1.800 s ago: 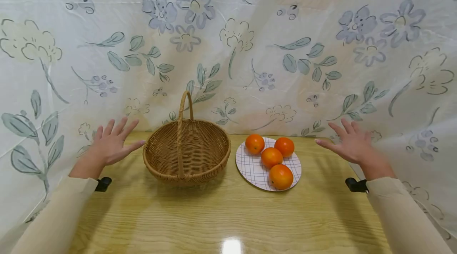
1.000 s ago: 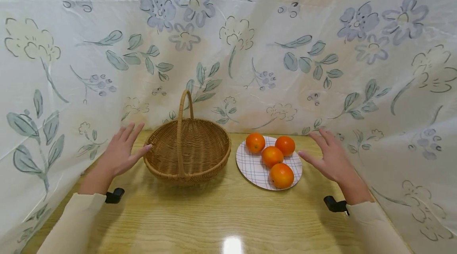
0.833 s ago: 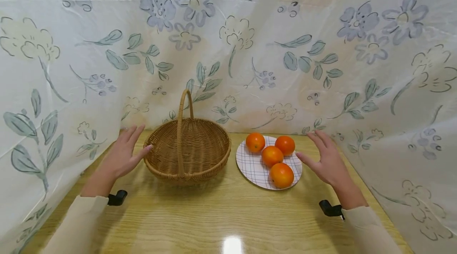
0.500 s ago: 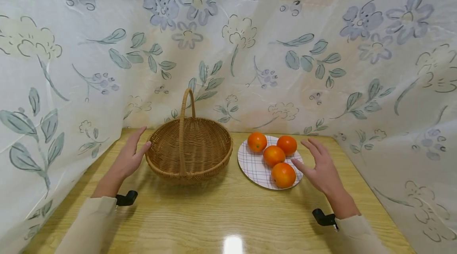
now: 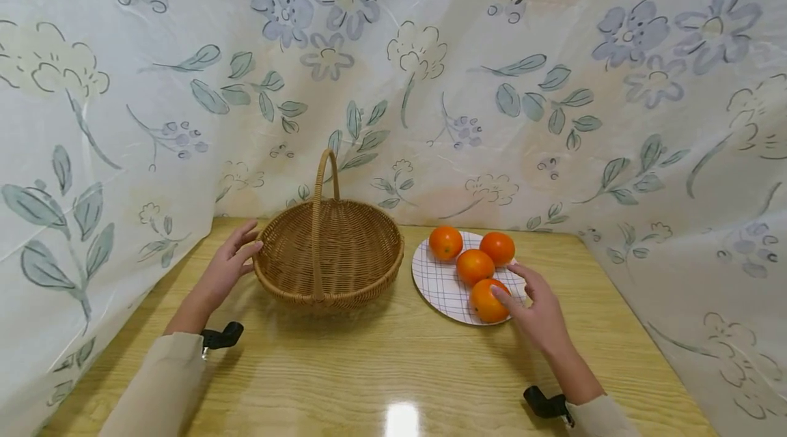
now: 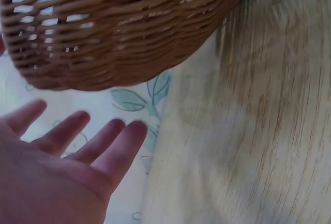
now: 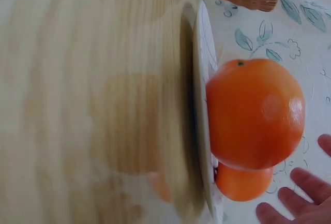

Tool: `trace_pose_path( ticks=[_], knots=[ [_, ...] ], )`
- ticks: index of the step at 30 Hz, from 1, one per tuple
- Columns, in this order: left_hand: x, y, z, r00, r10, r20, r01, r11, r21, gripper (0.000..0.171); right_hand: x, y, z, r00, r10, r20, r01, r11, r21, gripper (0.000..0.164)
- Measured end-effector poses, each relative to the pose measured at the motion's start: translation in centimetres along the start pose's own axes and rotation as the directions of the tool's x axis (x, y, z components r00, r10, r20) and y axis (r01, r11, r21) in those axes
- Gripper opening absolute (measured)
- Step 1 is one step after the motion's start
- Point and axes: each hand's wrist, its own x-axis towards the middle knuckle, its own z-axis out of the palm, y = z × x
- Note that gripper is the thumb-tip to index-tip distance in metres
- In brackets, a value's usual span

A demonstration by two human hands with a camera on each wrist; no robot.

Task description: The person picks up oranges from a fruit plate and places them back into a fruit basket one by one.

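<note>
A brown wicker basket point(image 5: 358, 252) with an arched handle stands left of centre. Beside its left rim is my left hand point(image 5: 221, 276), the thumb at the rim and the fingers spread. In the left wrist view, those fingers point(image 6: 126, 149) lie apart from the basket's underside. Several oranges sit on a white checked plate point(image 5: 433, 287) to the right. My right hand point(image 5: 542, 317) is at the nearest orange point(image 5: 486, 302), its thumb over the fruit's right side; contact is unclear. The right wrist view has its fingers point(image 7: 310, 185) spread, apart from the large orange point(image 7: 256, 115).
Basket and plate stand on a light wooden table point(image 5: 369, 369), with a gap between them. A floral curtain point(image 5: 393, 82) hangs behind and along both sides. Each wrist carries a small black camera mount point(image 5: 224, 336).
Both hands have come inward and down, the left to the basket's rim and the right from the far right to the nearest orange. Basket, plate and oranges keep their places.
</note>
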Motion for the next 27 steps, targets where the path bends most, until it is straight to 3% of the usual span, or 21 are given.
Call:
trace_pose_path(
  ticks=[4,7,16,27],
  knots=[
    [0.0,-0.2,-0.4,0.997,-0.022,0.068,0.027,0.997,-0.072,0.068,-0.3,-0.3,0.1,0.991,0.109,0.075,-0.117,0.988,0.105,0.077],
    [0.1,-0.3,-0.7,0.994,-0.025,0.110,0.039,0.992,-0.122,0.068,-0.5,-0.3,0.2,0.983,0.148,0.105,-0.163,0.975,0.153,0.079],
    [0.1,0.0,-0.9,0.986,-0.018,0.165,0.058,0.969,-0.239,0.068,-1.1,-0.2,0.9,0.984,0.146,0.101,-0.157,0.980,0.118,0.085],
    [0.0,0.0,-1.1,0.981,0.006,0.196,0.056,0.949,-0.311,0.067,-1.2,-0.3,1.6,0.986,0.146,0.082,-0.153,0.984,0.094,0.085]
  ],
)
